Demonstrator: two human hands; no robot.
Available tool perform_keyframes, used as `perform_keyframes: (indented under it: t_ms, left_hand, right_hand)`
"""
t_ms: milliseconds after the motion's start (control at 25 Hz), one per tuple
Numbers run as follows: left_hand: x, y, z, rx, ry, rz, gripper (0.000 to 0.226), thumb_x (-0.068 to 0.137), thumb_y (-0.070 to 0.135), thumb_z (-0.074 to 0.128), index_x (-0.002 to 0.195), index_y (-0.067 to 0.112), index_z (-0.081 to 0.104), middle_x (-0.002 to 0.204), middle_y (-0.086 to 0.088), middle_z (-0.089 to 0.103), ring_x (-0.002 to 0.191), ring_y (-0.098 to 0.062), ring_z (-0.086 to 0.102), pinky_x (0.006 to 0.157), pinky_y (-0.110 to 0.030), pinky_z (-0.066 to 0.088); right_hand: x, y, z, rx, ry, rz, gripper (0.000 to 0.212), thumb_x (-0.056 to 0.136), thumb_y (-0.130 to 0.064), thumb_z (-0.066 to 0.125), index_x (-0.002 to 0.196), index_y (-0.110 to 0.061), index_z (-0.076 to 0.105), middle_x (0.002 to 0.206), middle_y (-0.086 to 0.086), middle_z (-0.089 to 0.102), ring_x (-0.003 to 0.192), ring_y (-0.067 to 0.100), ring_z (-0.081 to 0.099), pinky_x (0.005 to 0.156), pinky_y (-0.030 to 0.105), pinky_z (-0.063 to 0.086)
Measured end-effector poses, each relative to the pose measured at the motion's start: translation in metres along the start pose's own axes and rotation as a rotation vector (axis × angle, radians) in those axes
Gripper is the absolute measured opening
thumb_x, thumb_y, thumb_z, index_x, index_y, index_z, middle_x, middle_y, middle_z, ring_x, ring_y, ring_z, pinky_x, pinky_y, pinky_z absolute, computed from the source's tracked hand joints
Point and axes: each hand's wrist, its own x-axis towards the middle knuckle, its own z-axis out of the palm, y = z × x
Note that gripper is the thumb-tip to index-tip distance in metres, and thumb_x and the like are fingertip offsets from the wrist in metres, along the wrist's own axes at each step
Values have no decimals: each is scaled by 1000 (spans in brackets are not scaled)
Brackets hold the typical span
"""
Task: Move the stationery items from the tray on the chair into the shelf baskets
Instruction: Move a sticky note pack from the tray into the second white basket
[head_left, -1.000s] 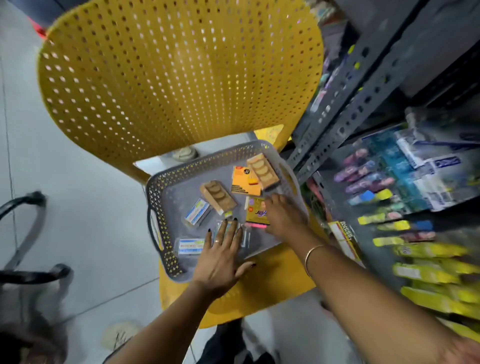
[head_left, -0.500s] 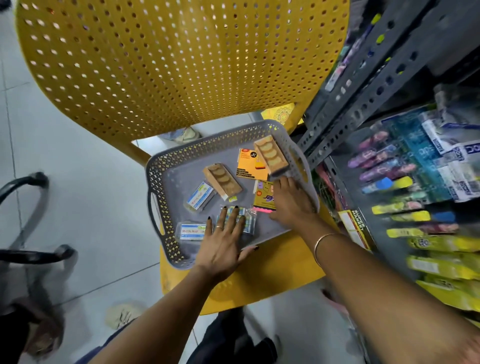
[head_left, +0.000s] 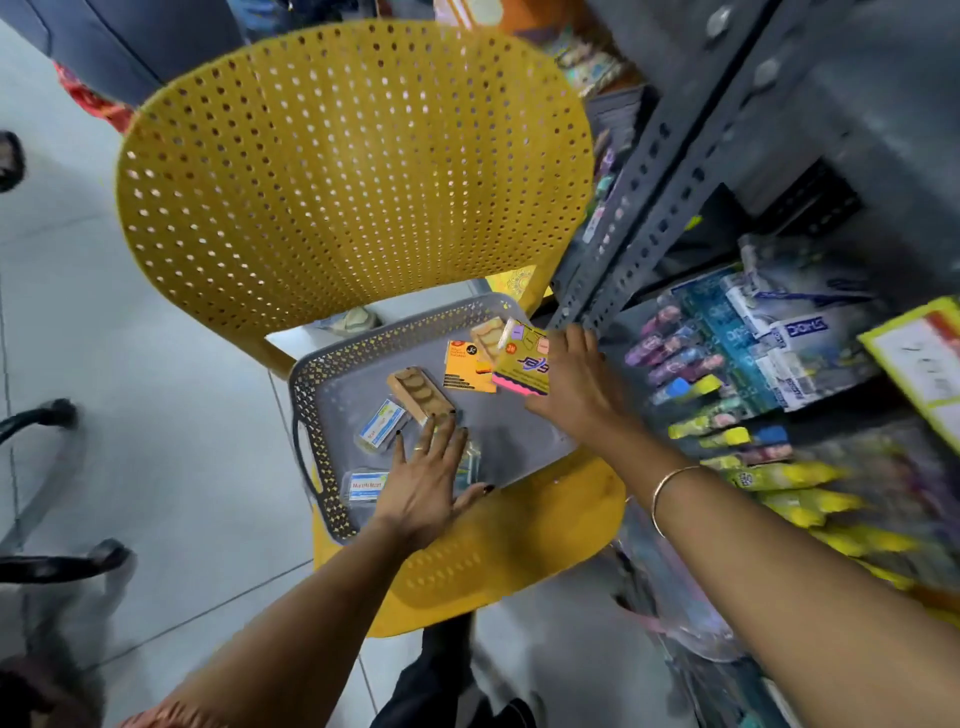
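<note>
My right hand (head_left: 576, 384) holds a yellow pack (head_left: 522, 364) w/ a pink lower edge, fingers closed on its right side, pack lifted off the tray (head_left: 519, 441) and tilted, over the tray's far right corner. Blue print on the pack, can't read it. Thin bangle (head_left: 670, 493) on that wrist.

My left hand (head_left: 423, 480) lies flat, fingers spread, palm down at the tray's near edge, not gripping anything. It presses on a clear-wrapped pack (head_left: 470, 465) that peeks out at the right of the hand; what's in it I can't tell. Ring on one finger, dark nail polish.

Gray tray w/ perforated rim sits on the seat of the yellow chair (head_left: 353, 171), handle cutout on its left side. Still in the tray: tan box (head_left: 421, 397) near the middle, touching my left fingertips; orange card (head_left: 465, 366) toward the far side, just left of the held pack; second tan box (head_left: 487, 335) at the far edge, partly behind the held pack; small white-blue pack (head_left: 382, 423) left of the tan box; another white-blue pack (head_left: 366, 486) at the near left, just beside my left hand.

Gray metal shelf (head_left: 654, 197) stands right of the tray, close to the chair. Its lower level is packed w/ pens, highlighters and boxes, blurry. Baskets not clear enough to pick out.
</note>
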Motion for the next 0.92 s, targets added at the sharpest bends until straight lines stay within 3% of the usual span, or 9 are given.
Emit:
perform_keyframes:
  t_ms: [80, 200, 320, 440, 560, 720, 840, 920]
  left_hand:
    - [2, 5, -31, 0, 64, 62, 109, 64, 80, -19, 147, 13, 6, 154, -6, -6, 140, -22, -6, 109, -55, 0]
    - [1, 16, -86, 57, 182, 177, 103, 76, 79, -1, 139, 6, 33, 152, -15, 19, 139, -32, 15, 105, -61, 18]
    - [-7, 40, -149, 114, 280, 245, 87, 79, 69, 19, 134, 5, 42, 150, -17, 25, 138, -34, 17, 104, -60, 22]
    - [-15, 75, -205, 122, 385, 359, 82, 80, 64, 25, 134, 5, 42, 151, -15, 23, 138, -33, 14, 104, -61, 25]
    - [-19, 137, -249, 140, 463, 500, 83, 81, 65, 24, 138, 6, 37, 151, -14, 21, 139, -30, 10, 107, -57, 21]
    - [-28, 241, -277, 149, 590, 788, 78, 85, 67, 23, 124, 7, 53, 145, -16, 36, 134, -35, 26, 100, -56, 31]
    - [-49, 331, -268, 159, 590, 968, 71, 84, 61, 30, 120, 5, 57, 138, -19, 45, 128, -38, 38, 96, -57, 36]
    - [-69, 384, -251, 191, 490, 1045, 71, 88, 58, 25, 113, 3, 62, 127, -21, 55, 118, -39, 49, 90, -57, 42]
  right_hand:
    - [-6, -5, -43, 16, 61, 5, 78, 68, -39, 75, 126, -4, 37, 127, 16, 43, 121, 33, 37, 94, 43, 40]
    - [-17, -15, -118, 34, 158, 7, 76, 70, -46, 70, 125, -3, 40, 125, 17, 45, 119, 33, 39, 95, 42, 38]
    - [-41, -30, -198, 84, 259, 32, 70, 70, -45, 69, 122, -4, 45, 122, 16, 46, 117, 33, 41, 95, 40, 38]
    - [-80, -33, -273, 139, 376, 88, 64, 68, -43, 69, 117, -8, 50, 117, 15, 48, 114, 32, 43, 94, 41, 42]
    - [-132, -7, -337, 154, 460, 186, 60, 69, -42, 70, 114, -9, 51, 115, 16, 49, 115, 32, 42, 96, 42, 43]
    - [-207, 55, -392, 131, 545, 418, 59, 67, -42, 69, 113, -9, 53, 115, 17, 49, 116, 31, 43, 97, 41, 43]
    - [-272, 111, -402, 80, 542, 633, 60, 60, -53, 59, 102, -10, 58, 105, 23, 56, 108, 35, 49, 90, 38, 44]
    - [-320, 148, -392, 50, 478, 765, 66, 58, -61, 48, 103, -14, 59, 108, 24, 58, 108, 35, 50, 91, 36, 43]
